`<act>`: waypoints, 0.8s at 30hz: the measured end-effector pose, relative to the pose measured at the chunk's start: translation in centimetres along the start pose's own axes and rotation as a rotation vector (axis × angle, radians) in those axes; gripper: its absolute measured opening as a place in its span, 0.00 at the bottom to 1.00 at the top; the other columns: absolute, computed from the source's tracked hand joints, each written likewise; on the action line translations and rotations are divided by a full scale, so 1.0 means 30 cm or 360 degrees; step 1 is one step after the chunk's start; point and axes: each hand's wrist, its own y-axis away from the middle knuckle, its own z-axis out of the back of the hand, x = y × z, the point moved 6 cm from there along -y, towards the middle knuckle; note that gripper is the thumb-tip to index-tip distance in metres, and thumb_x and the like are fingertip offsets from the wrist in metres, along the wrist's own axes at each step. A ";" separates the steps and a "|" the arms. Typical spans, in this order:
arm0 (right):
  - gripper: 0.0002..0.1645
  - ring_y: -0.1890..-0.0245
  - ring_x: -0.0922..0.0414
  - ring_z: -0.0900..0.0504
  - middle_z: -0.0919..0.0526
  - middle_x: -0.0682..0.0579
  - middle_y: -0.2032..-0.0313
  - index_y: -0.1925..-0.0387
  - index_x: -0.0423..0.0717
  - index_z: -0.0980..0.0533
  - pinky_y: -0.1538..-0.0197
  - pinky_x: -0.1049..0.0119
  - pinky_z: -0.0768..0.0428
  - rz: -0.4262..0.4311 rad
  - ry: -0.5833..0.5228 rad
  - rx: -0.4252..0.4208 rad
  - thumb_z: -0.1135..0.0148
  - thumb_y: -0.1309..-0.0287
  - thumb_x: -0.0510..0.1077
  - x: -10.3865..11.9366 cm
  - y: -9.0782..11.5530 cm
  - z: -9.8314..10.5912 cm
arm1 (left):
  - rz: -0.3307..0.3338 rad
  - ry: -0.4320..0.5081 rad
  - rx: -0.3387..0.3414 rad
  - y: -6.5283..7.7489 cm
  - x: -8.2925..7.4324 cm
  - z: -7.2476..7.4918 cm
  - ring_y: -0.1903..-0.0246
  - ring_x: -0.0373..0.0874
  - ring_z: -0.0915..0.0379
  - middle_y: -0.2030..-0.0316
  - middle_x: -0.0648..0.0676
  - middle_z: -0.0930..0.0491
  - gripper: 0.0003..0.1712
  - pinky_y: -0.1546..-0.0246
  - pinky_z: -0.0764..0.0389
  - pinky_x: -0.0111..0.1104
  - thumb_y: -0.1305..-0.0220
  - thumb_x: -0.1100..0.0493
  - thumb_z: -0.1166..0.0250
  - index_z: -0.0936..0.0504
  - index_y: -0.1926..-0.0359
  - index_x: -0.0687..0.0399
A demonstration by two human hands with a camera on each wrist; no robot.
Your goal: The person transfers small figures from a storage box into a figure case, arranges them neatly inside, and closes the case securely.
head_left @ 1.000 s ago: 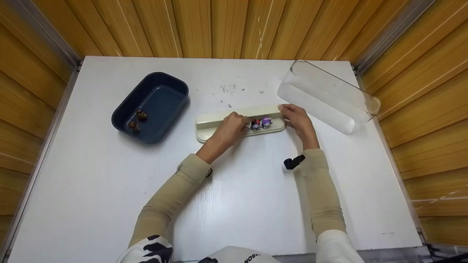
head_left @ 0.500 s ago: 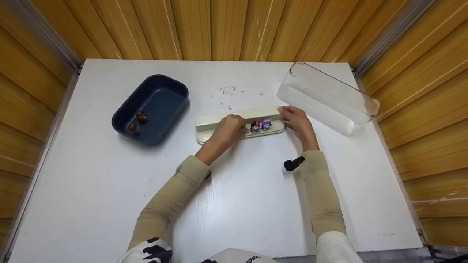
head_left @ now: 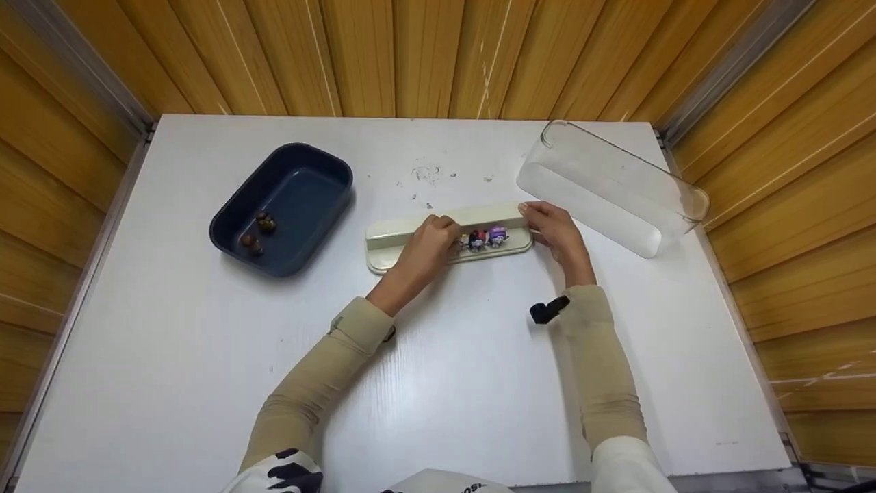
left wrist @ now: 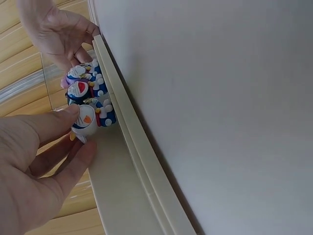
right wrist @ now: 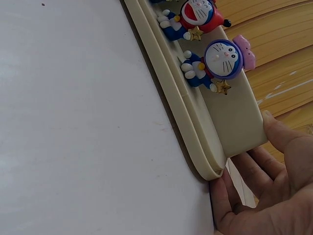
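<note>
Two Doraemon figurines (right wrist: 223,61) are already sitting toward the right end of the cream stand (head_left: 384,256), which the right hand (head_left: 558,231) is gripping; the left hand (head_left: 428,248) is pinching a third figurine (left wrist: 87,120) beside them, its release apparently remaining.

Downward head view, wrist close-ups, shared figurines (right wrist: 220,63)

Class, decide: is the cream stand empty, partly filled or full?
Partly filled. Figurines line the right part of the cream stand, one pinched by the left hand; the head view shows the left end bare.
</note>
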 end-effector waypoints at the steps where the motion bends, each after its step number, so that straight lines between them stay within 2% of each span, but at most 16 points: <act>1: 0.34 0.43 0.53 0.22 0.23 0.47 0.42 0.31 0.40 0.31 0.38 0.60 0.23 0.0000 0.0001 0.0000 0.38 0.30 0.54 0.000 0.001 0.000 | -0.0005 -0.0009 -0.0001 0.001 -0.001 0.000 0.57 0.54 0.19 0.58 0.59 0.15 0.05 0.53 0.17 0.38 0.33 0.67 0.34 0.13 0.58 0.62; 7: 0.35 0.40 0.52 0.23 0.24 0.44 0.39 0.30 0.40 0.32 0.37 0.59 0.24 -0.0009 0.0007 -0.0002 0.39 0.29 0.54 0.002 0.006 -0.001 | 0.0011 -0.0016 0.0043 0.000 0.000 0.005 0.57 0.56 0.20 0.58 0.59 0.15 0.04 0.52 0.18 0.41 0.34 0.67 0.34 0.16 0.58 0.63; 11: 0.35 0.43 0.54 0.22 0.23 0.45 0.40 0.30 0.40 0.31 0.39 0.61 0.23 -0.0003 0.0014 -0.0005 0.38 0.30 0.55 -0.002 0.003 -0.005 | -0.0008 -0.0013 0.0034 0.017 0.005 0.030 0.56 0.58 0.21 0.57 0.61 0.16 0.05 0.51 0.18 0.42 0.34 0.70 0.34 0.18 0.58 0.64; 16: 0.34 0.45 0.55 0.22 0.23 0.46 0.41 0.31 0.40 0.30 0.39 0.62 0.23 -0.0003 0.0019 -0.0003 0.38 0.30 0.54 -0.005 0.002 -0.004 | 0.0009 -0.0027 0.0031 0.053 0.028 0.096 0.54 0.60 0.22 0.52 0.63 0.17 0.09 0.49 0.19 0.44 0.30 0.68 0.37 0.20 0.50 0.66; 19: 0.34 0.44 0.54 0.22 0.23 0.45 0.41 0.31 0.40 0.30 0.38 0.60 0.23 0.0003 0.0020 0.0003 0.38 0.30 0.54 -0.003 0.004 -0.005 | 0.0040 -0.0128 0.0040 0.080 0.058 0.145 0.53 0.61 0.23 0.51 0.64 0.17 0.12 0.49 0.19 0.45 0.29 0.68 0.39 0.22 0.47 0.68; 24: 0.35 0.43 0.52 0.22 0.23 0.43 0.40 0.30 0.39 0.31 0.36 0.58 0.24 0.0009 0.0010 0.0003 0.38 0.30 0.55 0.000 0.004 -0.005 | 0.0109 -0.0308 0.0044 0.126 0.140 0.239 0.54 0.62 0.22 0.54 0.65 0.16 0.13 0.53 0.18 0.48 0.30 0.66 0.39 0.21 0.48 0.69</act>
